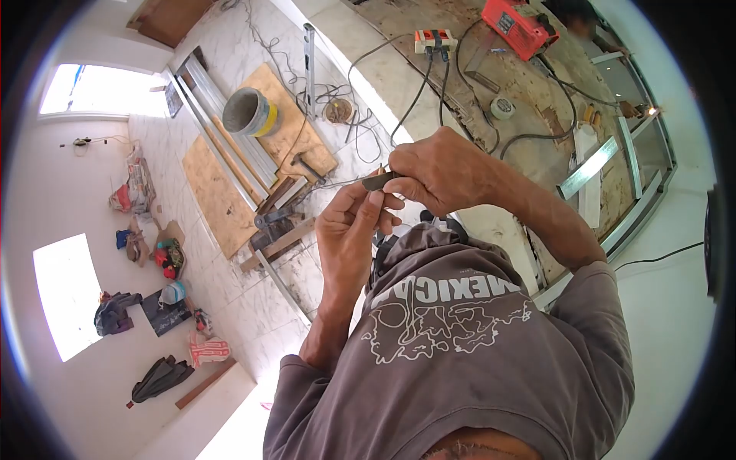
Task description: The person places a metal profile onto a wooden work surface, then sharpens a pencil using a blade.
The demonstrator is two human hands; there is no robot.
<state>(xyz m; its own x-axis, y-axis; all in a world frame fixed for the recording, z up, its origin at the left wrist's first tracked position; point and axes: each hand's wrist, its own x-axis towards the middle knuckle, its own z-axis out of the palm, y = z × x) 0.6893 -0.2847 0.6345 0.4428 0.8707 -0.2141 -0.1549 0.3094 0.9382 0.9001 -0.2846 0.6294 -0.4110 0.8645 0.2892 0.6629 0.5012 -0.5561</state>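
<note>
In front of my chest, both hands meet on a small, flat, dark grey metal piece (pixel 376 182). My left hand (pixel 349 222) has its thumb and fingers pinched at the lower side of this piece. From above and to the right, my right hand (pixel 438 172) grips its other end, with thumb and fingers closed around it. The fingers hide part of the piece, so I cannot tell exactly what it is. A thin orange-brown tip shows just above it.
A bucket (pixel 251 113) and long metal profiles (pixel 222 126) lie on a plywood board (pixel 307 142) to the left. A power strip (pixel 434 41), a red machine (pixel 520 27) and cables are on the worn surface ahead. Another person (pixel 580 34) is at the upper right, near a metal frame (pixel 632 157).
</note>
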